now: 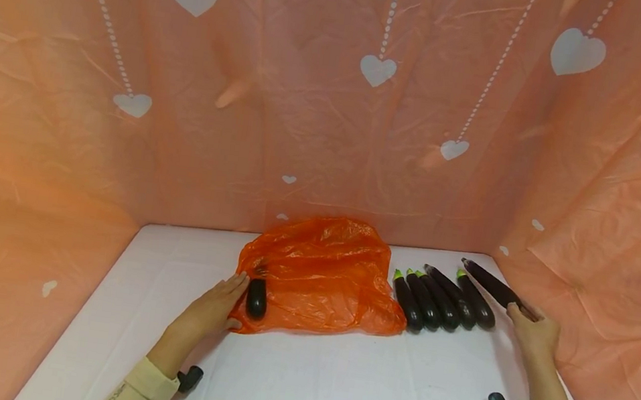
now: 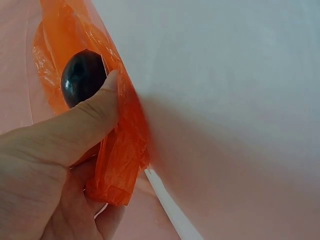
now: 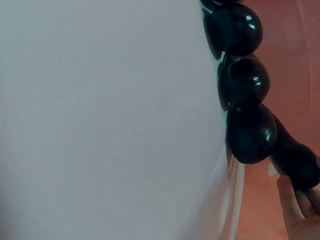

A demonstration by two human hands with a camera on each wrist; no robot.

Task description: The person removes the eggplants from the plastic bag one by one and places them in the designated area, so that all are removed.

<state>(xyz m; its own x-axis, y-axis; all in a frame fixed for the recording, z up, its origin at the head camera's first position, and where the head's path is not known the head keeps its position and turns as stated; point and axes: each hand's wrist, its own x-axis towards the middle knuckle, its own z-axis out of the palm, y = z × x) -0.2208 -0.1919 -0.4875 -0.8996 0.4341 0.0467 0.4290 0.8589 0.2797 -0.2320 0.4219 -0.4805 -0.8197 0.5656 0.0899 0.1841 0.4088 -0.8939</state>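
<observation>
An orange plastic bag (image 1: 328,282) is spread on the white table. My left hand (image 1: 215,304) grips its left edge, thumb on one side of the film and fingers on the other in the left wrist view. Just beside those fingers lies a dark eggplant (image 1: 257,298); its rounded end (image 2: 82,79) shows bare, while its far part looks dim through the film. At the far right, my right hand (image 1: 535,333) holds another eggplant (image 1: 492,283) by its thick end, stem pointing to the back left. In the right wrist view, fingertips touch this held eggplant (image 3: 297,165).
Several eggplants (image 1: 430,309) lie side by side between the bag and my right hand, most with green stem ends towards the back. A peach curtain (image 1: 330,127) with white hearts encloses the white table (image 1: 332,391) at the back and sides.
</observation>
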